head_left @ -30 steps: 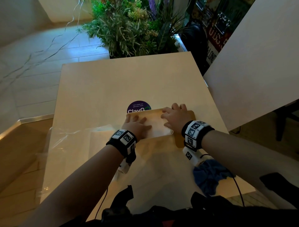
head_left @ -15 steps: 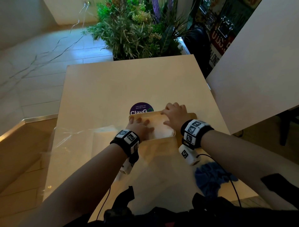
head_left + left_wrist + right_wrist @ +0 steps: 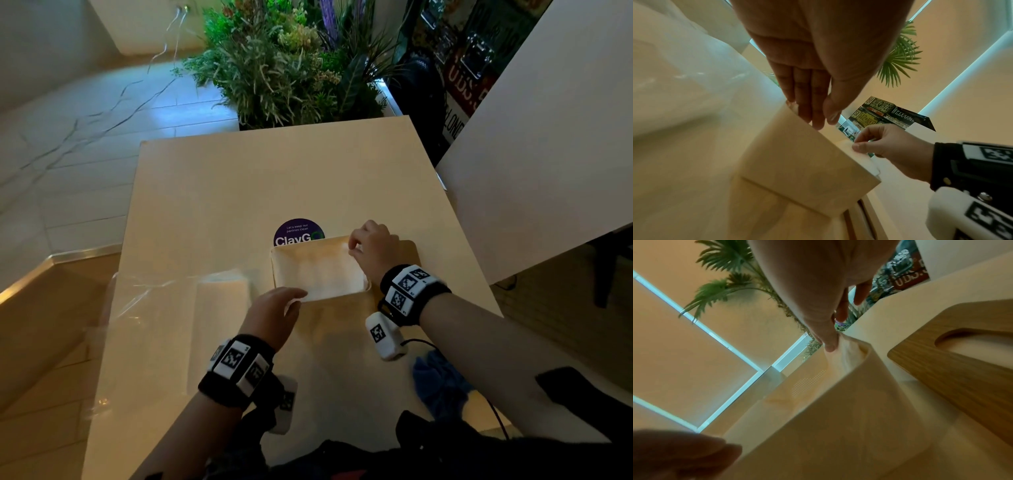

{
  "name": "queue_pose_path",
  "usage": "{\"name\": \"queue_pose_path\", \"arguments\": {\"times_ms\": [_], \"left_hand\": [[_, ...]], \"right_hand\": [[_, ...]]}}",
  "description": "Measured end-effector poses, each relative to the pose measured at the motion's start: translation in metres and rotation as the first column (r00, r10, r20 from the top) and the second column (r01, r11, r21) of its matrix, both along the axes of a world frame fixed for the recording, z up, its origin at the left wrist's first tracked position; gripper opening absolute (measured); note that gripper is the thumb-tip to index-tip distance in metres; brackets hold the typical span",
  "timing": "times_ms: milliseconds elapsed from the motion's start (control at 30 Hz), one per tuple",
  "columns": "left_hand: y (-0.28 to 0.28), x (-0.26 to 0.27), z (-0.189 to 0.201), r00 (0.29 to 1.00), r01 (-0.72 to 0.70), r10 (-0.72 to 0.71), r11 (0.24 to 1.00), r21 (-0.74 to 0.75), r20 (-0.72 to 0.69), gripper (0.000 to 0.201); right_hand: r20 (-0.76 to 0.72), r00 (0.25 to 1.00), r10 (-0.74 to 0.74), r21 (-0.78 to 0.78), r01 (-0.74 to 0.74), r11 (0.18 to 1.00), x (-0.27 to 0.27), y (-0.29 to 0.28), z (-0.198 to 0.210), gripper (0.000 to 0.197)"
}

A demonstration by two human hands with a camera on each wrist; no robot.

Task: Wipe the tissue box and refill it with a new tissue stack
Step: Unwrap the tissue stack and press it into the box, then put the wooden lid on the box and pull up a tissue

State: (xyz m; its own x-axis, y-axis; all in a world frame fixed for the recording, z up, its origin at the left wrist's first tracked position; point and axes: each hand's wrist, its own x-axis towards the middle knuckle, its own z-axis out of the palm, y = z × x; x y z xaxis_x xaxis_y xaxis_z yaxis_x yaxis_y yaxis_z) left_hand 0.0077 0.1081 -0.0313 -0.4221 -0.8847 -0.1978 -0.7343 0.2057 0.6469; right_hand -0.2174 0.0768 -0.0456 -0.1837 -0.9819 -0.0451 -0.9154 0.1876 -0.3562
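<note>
Both hands have come off the flat press they had on the tissue stack (image 3: pixel 320 274) half a sec ago: left hand (image 3: pixel 274 317) has slid back to the near-left corner of the tissue box (image 3: pixel 284 255), fingers straight & together, tips touching the rim, gripping nothing; right hand (image 3: pixel 373 248) has lifted to the far-right corner and now pinches the top tissue between thumb & fingers (right wrist view shows the sheet bunched up at the fingertips (image 3: pixel 830 344)). Box sits open-topped mid-table (image 3: pixel 222 192), stack inside it and about level w/ the rim. Wooden lid (image 3: pixel 953 363) w/ its oval slot lies flat just to the right of the box, not on yet. Meaning, prob: stack is seated, refill nearly done, and the pinch looks like pulling up the first sheet to feed thru the slot before the lid goes on. Blue cloth (image 3: pixel 442 387) lies near the table's front edge, untouched; clear plastic wrap (image 3: pixel 147 294) w/ a white pack in it sits left of the box. Writing: round purple sticker (image 3: pixel 298 233) behind the box reads "Let's keep our pantries clean" over "ClayG…", rest cut off by the box. Plates on the wall in the left wrist view: "CHE 1928", "SX 512 NKR" approx, plus "WELCOME".
</note>
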Motion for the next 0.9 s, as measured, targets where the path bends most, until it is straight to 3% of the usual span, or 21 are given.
{"name": "queue_pose_path", "arguments": {"times_ms": [133, 267, 400, 567, 667, 733, 800, 867, 900], "left_hand": [[-0.003, 0.0, 0.0, 0.999, -0.044, 0.043, 0.998, -0.04, -0.025, 0.027], [-0.012, -0.01, 0.003, 0.995, -0.039, 0.036, 0.999, -0.031, -0.097, 0.041], [-0.025, -0.032, 0.0, 0.998, -0.015, 0.014, 1.0, -0.006, -0.06, 0.042], [-0.038, -0.054, -0.005, 0.999, 0.012, -0.014, 0.999, -0.053, -0.05, 0.027], [-0.041, -0.058, -0.009, 0.999, 0.033, -0.033, 0.998, -0.061, -0.001, 0.017], [-0.043, -0.056, -0.011, 1.0, 0.008, -0.006, 0.997, -0.082, 0.023, 0.01], [-0.046, -0.05, -0.012, 0.998, -0.058, 0.06, 0.993, -0.104, 0.017, 0.006], [-0.049, -0.042, -0.015, 0.994, -0.112, 0.113, 0.988, -0.105, 0.004, 0.004], [-0.05, -0.039, -0.016, 0.992, -0.123, 0.124, 0.988, -0.098, 0.002, 0.005]], "right_hand": [[0.006, 0.991, 0.133, -0.246, -0.127, 0.961, 0.005, 0.008, 0.002, 0.016], [0.092, 0.933, 0.347, -0.354, -0.295, 0.887, 0.019, 0.018, 0.001, 0.012], [0.21, 0.922, 0.325, -0.391, -0.226, 0.892, 0.027, 0.03, -0.008, 0.027], [0.394, 0.863, 0.317, -0.449, -0.12, 0.885, 0.026, 0.038, -0.007, 0.026], [0.421, 0.851, 0.315, -0.423, -0.123, 0.898, 0.025, 0.039, -0.003, 0.025], [0.442, 0.866, 0.233, -0.405, -0.039, 0.913, 0.017, 0.042, -0.002, 0.024], [0.478, 0.877, -0.038, -0.304, 0.206, 0.93, -0.002, 0.044, -0.009, 0.019], [0.416, 0.844, -0.34, -0.048, 0.394, 0.918, -0.03, 0.047, -0.032, 0.027], [0.328, 0.842, -0.429, 0.125, 0.412, 0.903, -0.04, 0.05, -0.046, 0.037]]}}
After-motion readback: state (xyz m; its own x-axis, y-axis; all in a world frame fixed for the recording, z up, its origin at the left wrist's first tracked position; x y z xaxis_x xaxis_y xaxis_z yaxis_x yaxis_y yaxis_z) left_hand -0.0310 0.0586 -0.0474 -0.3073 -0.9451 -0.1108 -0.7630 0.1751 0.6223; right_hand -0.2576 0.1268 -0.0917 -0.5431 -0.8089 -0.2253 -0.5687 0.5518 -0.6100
